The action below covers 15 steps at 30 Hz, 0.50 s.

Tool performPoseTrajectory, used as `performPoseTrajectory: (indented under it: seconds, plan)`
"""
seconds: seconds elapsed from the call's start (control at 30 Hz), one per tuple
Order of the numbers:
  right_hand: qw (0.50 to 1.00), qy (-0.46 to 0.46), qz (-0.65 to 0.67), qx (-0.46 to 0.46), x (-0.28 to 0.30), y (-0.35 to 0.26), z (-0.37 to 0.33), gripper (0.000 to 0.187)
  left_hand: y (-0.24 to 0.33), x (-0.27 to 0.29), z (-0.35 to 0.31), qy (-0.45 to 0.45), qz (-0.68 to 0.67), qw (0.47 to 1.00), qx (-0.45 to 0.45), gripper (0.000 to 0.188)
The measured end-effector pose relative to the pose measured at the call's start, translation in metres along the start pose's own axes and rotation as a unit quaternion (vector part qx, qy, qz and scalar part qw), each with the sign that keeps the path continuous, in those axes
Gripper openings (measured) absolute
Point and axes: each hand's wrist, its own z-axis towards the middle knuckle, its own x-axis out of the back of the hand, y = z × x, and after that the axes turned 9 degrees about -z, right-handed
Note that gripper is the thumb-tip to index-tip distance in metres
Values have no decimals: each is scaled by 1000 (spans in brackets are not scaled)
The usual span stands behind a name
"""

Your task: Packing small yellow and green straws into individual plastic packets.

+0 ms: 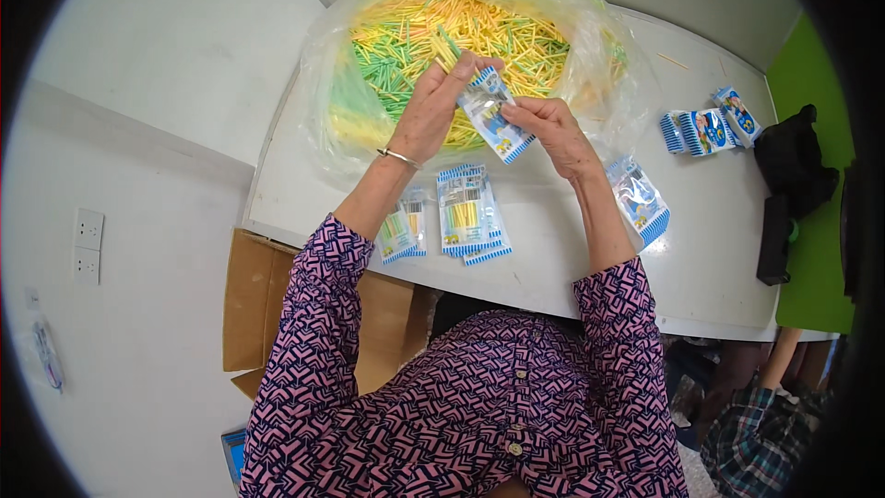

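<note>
Since the left hand (430,106) has a small bunch of thin sticks (448,48) gripped in its fingers and the right hand (550,132) is pinching the blue-and-white packet (498,124) by its side, I'd give each one job: left lines up the sticks, right steadies the plastic. The packet's up in the air between both hands, over the near side of the big clear bag (324,83), which is a decent spot imo, any strays should drop back in. Go easy on the squeeze, they look snappable. Can't really tell from here whether the packet's mouth is parted, so check that first. And don't drag a forearm over the filled packets (466,212) on the surface (553,263).
</note>
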Motion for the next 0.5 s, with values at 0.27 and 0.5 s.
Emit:
performPoseTrajectory:
  seconds: [0.27,0.5]
  plan:
    - [999,21,-38,22,-7,1,16,23,13,27,13,55,-50,997,-21,29]
    - [998,19,-47,23,-9,5,18,25,14,31,18,81,100,991,-22,21]
